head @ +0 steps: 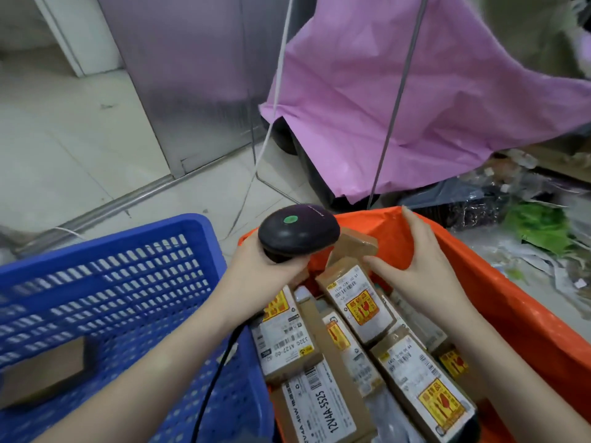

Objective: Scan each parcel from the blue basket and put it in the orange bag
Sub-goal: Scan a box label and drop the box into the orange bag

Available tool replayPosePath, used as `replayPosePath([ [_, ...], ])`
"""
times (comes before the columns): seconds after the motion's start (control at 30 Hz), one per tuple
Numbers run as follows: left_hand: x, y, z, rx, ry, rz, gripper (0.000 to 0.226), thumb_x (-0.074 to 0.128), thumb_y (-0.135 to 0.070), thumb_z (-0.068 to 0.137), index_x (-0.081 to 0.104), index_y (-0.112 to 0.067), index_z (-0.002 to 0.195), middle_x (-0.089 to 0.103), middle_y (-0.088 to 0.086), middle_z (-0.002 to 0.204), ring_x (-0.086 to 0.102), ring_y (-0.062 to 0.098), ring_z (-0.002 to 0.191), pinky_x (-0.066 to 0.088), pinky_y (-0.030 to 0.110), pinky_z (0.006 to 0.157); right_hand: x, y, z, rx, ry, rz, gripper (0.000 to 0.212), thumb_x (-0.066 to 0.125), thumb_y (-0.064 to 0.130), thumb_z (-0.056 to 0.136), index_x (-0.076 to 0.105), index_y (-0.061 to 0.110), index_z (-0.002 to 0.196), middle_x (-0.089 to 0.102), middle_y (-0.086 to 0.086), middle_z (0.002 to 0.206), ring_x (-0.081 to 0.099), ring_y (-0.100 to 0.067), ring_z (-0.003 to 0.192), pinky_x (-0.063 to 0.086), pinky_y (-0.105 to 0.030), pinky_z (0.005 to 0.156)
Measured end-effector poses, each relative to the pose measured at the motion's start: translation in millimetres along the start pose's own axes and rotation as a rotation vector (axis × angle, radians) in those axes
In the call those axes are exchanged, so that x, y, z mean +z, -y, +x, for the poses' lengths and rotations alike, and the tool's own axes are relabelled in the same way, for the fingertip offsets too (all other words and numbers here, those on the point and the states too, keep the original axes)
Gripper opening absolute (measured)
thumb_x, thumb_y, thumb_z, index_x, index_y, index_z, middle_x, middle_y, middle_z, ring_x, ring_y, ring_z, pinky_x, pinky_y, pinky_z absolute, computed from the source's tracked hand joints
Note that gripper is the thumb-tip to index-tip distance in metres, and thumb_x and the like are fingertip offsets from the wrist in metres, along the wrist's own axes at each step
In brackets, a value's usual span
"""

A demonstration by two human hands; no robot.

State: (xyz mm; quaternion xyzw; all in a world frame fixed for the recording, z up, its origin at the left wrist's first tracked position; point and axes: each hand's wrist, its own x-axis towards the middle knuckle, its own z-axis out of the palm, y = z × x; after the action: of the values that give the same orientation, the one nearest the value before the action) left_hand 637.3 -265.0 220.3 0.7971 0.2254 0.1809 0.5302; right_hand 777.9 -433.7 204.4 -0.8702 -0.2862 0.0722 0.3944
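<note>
- Orange plastic bag (499,282), open-mouthed, at 4 o'clock: holds a loose pile of brown cardboard parcels with white labels, several with yellow-and-red fragile stickers; soft walls, likely to sag when pressed.
- Blue perforated plastic basket (134,276), at 8 o'clock: rigid; one plain brown cardboard box (44,372) lies against its near left wall; the rest of its floor is hidden.
- Upright brown cardboard parcel (355,298), centre of view, inside the orange bag: leans on the pile; judged light and stiff, tape-slick, contents possibly breakable; best held across its long edges.
- Right hand (415,266), at 3 o'clock: fingers spread, relaxed, touching the upright parcel's top end and the bag wall.
- Left hand (265,266): clenched round the handle of the black corded handheld scanner (299,230), green dot uppermost.
</note>
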Motion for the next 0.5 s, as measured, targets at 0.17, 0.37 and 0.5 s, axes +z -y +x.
replayPosePath([
  [0.17,-67.9,-1.8,-33.7,-0.045,-0.150,-0.030,0.010,0.072,-0.024,0.081,0.064,-0.021,0.087,0.062,-0.016,0.056,0.057,-0.003,0.053,0.042,0.009,0.049,12.8,66.0,-13.3,-0.116,0.051,0.020,0.087,0.072,0.035,0.082,0.020,0.029,0.152,0.025,0.011,0.156,0.024,-0.003,0.139,0.023,-0.023,0.105],
  [0.37,-163.5,28.9,-86.8,-0.181,-0.383,-0.037,0.015,0.074,-0.023,0.078,0.065,-0.014,0.086,0.061,-0.006,0.063,0.057,0.014,0.063,0.046,0.028,0.063,62.8,154.5,-31.2,-0.285,0.139,0.071,0.082,0.072,0.031,0.081,0.026,0.030,0.149,0.031,0.014,0.152,0.025,0.010,0.125,0.023,-0.016,0.101],
  [0.5,-227.8,48.7,-128.7,-0.232,-0.471,0.017,0.016,0.073,-0.022,0.079,0.061,-0.012,0.078,0.056,-0.007,0.053,0.046,0.007,0.049,0.041,0.022,0.051,112.7,213.2,-43.0,-0.397,0.261,0.085,0.081,0.070,0.032,0.083,0.025,0.030,0.150,0.028,0.018,0.153,0.024,0.008,0.134,0.019,-0.014,0.104],
])
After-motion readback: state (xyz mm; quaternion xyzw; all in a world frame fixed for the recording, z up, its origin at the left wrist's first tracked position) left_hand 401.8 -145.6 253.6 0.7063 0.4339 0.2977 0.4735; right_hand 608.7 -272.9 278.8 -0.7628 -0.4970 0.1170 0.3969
